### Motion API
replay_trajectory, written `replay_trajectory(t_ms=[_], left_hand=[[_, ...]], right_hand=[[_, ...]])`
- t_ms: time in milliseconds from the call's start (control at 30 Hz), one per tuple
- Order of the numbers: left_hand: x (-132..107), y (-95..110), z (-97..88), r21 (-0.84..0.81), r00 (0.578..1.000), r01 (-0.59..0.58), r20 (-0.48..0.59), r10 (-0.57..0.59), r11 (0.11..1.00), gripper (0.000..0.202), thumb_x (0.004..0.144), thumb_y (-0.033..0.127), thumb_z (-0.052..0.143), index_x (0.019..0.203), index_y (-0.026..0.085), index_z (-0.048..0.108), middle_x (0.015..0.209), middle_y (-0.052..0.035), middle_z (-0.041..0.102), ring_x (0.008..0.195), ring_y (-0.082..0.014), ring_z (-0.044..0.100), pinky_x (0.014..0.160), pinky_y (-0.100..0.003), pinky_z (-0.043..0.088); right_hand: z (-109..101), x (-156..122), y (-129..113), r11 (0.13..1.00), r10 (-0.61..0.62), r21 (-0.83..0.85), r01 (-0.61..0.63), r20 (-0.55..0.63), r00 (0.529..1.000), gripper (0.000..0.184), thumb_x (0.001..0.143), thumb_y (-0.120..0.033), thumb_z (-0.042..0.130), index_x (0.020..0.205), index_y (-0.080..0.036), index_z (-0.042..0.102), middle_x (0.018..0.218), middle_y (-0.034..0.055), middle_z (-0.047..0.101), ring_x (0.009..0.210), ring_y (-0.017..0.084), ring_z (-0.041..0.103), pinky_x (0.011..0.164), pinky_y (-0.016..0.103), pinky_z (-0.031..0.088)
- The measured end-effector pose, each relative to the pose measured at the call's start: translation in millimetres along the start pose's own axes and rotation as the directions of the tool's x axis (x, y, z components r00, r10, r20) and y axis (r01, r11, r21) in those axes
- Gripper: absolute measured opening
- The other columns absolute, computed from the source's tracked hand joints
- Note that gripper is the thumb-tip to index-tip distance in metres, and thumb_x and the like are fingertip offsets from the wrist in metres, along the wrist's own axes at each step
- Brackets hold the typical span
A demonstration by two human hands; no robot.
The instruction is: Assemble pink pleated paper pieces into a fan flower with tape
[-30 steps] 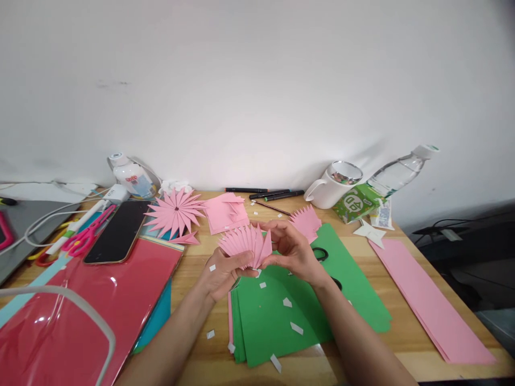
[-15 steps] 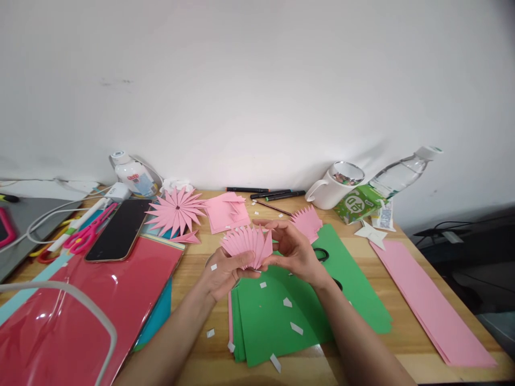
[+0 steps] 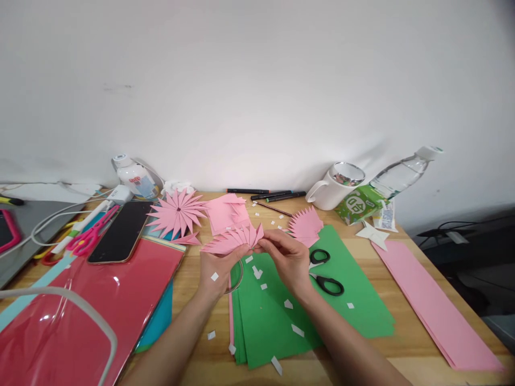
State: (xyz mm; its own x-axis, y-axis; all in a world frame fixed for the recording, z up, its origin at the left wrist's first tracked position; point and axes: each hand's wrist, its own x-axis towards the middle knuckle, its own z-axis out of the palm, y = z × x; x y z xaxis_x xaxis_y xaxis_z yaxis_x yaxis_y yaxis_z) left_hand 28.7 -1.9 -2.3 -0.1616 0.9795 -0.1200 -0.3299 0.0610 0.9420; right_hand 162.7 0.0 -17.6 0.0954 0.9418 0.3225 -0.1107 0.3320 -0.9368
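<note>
My left hand point(image 3: 219, 268) and my right hand point(image 3: 284, 257) both pinch a pink fan of pointed paper petals point(image 3: 233, 239), held low over the desk near the far edge of the green paper sheets point(image 3: 281, 316). The left fingers grip its near edge, the right fingers its right end. A finished pink paper flower point(image 3: 176, 212) lies behind to the left, next to a stack of pink squares point(image 3: 227, 213). Another pink petal fan point(image 3: 304, 223) lies just right of my right hand. Black-handled scissors point(image 3: 325, 271) rest on the green paper beside my right wrist.
A red plastic sleeve point(image 3: 92, 300), a black phone point(image 3: 120, 230) and pink scissors point(image 3: 90, 233) lie at left. A white mug point(image 3: 336, 187), green packet point(image 3: 358, 202), water bottle point(image 3: 402, 169) and long pink sheets point(image 3: 434, 303) stand at right. Markers point(image 3: 273, 195) line the wall; white scraps dot the desk.
Both hands lowered the pink fan toward the desk and tilted it flatter and leftward. The black scissors, earlier hidden behind my right hand, now show.
</note>
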Motion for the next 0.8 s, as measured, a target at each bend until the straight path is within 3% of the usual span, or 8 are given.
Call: replay_trajectory(t_ms=[100,200,367,600,700,800], left_hand=[[0,1,-4.9,0.161,0.997,-0.076,-0.014,0.079,0.984,0.021,0.058,0.022,0.082,0.075,0.014,0.075,0.079,-0.0058,0.075,0.073,-0.0232,0.070,0.074,-0.036,0.059],[0,8,-9.5,0.302,0.977,-0.205,0.012,0.211,0.931,0.016,0.061,0.023,0.081,0.076,0.019,0.075,0.082,-0.0037,0.074,0.083,-0.0227,0.068,0.082,-0.034,0.055],[-2,18,-10.8,0.324,0.941,-0.337,0.111,0.318,0.884,0.007,0.064,0.019,0.078,0.071,0.022,0.076,0.080,-0.0055,0.074,0.080,-0.0212,0.068,0.080,-0.031,0.053],[-5,16,-9.5,0.293,0.944,-0.328,0.082,0.319,0.898,0.008,0.062,0.018,0.079,0.069,0.023,0.076,0.079,-0.0057,0.074,0.080,-0.0213,0.068,0.081,-0.031,0.052],[-2,9,-10.1,0.316,0.968,-0.244,0.029,0.248,0.917,0.011,0.061,0.017,0.079,0.071,0.019,0.076,0.078,-0.0052,0.075,0.077,-0.0222,0.068,0.077,-0.033,0.055],[2,2,-10.3,0.254,0.992,-0.120,-0.011,0.127,0.960,0.016,0.059,0.019,0.081,0.073,0.015,0.074,0.078,-0.0054,0.075,0.074,-0.0215,0.068,0.073,-0.032,0.056]], right_hand=[[7,-6,-2,0.996,-0.044,-0.087,0.037,-0.077,0.996,0.014,0.083,-0.026,0.067,0.094,-0.028,0.075,0.083,0.0035,0.070,0.060,0.016,0.067,0.057,0.032,0.060],[8,-9,-5,0.975,-0.120,-0.198,0.104,-0.069,0.990,0.016,0.085,-0.023,0.064,0.096,-0.029,0.075,0.077,0.0028,0.071,0.064,0.017,0.067,0.058,0.031,0.058],[5,-10,-8,0.949,-0.191,-0.260,0.178,-0.024,0.981,0.028,0.085,-0.019,0.064,0.109,-0.031,0.071,0.080,0.0021,0.072,0.067,0.017,0.066,0.057,0.029,0.054],[7,-10,-11,0.899,-0.304,-0.330,0.287,0.000,0.953,0.033,0.084,-0.016,0.062,0.111,-0.033,0.070,0.085,0.0043,0.069,0.072,0.018,0.065,0.062,0.031,0.054],[8,-10,-8,0.928,-0.267,-0.270,0.256,-0.002,0.964,0.036,0.083,-0.014,0.063,0.113,-0.035,0.069,0.079,0.0019,0.067,0.064,0.016,0.065,0.058,0.029,0.054],[9,-10,-3,0.980,-0.147,-0.141,0.144,-0.013,0.989,0.033,0.082,-0.018,0.066,0.110,-0.035,0.070,0.075,0.0001,0.066,0.060,0.014,0.065,0.055,0.028,0.056]])
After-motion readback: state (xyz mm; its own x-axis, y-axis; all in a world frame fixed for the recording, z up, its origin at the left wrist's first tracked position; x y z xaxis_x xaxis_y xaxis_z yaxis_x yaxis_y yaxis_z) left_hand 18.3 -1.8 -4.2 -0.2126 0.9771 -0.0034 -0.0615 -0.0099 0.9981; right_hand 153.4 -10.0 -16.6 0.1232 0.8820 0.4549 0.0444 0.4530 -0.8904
